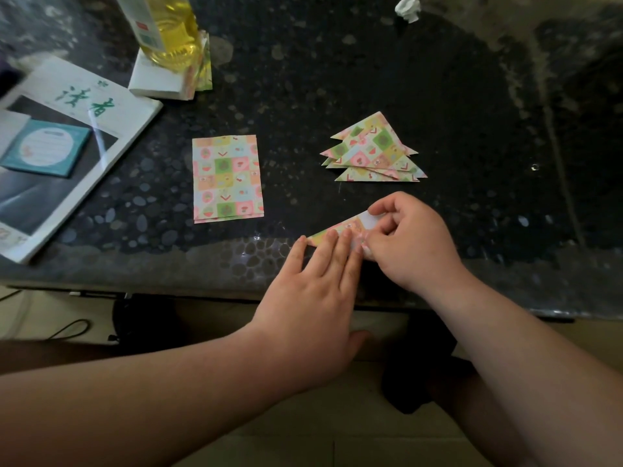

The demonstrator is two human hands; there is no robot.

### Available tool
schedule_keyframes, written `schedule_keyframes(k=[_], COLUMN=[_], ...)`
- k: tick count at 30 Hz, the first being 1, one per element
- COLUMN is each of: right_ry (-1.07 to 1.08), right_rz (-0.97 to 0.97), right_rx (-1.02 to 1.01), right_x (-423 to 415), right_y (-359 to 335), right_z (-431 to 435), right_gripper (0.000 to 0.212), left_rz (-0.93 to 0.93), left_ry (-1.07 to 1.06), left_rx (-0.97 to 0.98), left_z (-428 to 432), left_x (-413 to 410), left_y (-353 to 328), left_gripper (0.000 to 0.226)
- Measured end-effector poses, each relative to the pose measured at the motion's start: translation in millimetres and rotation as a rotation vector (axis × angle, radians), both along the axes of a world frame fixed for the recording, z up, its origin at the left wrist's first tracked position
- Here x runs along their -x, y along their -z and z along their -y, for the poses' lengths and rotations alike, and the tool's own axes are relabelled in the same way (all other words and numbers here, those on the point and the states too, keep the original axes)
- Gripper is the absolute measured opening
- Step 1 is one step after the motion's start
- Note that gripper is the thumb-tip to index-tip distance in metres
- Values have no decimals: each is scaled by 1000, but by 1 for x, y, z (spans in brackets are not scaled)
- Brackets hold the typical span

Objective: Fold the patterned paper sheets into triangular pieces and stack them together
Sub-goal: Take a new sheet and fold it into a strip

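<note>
Left hand (310, 291) flat, straight fingers pressing pastel patterned paper sheet (340, 228) onto dark speckled desk (337, 79); right hand (413, 246) pinching its white flap. Light, flimsy; best pinched at corners.

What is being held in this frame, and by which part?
The right hand pinches the part-folded patterned sheet at its right end, where the white underside shows; the left hand presses its left part flat.

Paper sheets (227, 178) pastel checkered pink, green, yellow; table (337, 79) black speckled.
</note>
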State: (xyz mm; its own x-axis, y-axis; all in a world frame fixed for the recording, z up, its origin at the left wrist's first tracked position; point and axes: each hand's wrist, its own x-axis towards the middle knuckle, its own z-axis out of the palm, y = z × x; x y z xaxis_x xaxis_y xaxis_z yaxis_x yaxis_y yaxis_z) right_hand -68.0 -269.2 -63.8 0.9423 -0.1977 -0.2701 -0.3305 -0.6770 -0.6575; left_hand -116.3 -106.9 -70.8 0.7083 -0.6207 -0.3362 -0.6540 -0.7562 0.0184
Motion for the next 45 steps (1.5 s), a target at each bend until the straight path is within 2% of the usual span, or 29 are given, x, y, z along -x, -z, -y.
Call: schedule_keyframes(k=[6,14,26,34,39,45], right_ry=[-2,-16,-32,-54,-54,-56], right_rz=[-1,-4,-5,-5,-11,-21], right_rx=[16,30,39,53,66,70], right_x=[0,-1,-2,-2,-4,-4], right_y=[0,2,4,4,4,3], right_z=[1,1,3,5,4,5], right_gripper=[28,26,25,27,27,28], left_rz=[-46,10,34,59,104,74], left_ry=[-40,10,-106,-132,-64,-43], left_rx=[-25,-70,-116,-132,-22,14], left_z=[-3,2,-12,-14,5,4], left_x=[0,0,4,4,3,0], left_y=[-5,-1,-4,-10,-3,0], left_gripper=[97,104,112,107,106,113])
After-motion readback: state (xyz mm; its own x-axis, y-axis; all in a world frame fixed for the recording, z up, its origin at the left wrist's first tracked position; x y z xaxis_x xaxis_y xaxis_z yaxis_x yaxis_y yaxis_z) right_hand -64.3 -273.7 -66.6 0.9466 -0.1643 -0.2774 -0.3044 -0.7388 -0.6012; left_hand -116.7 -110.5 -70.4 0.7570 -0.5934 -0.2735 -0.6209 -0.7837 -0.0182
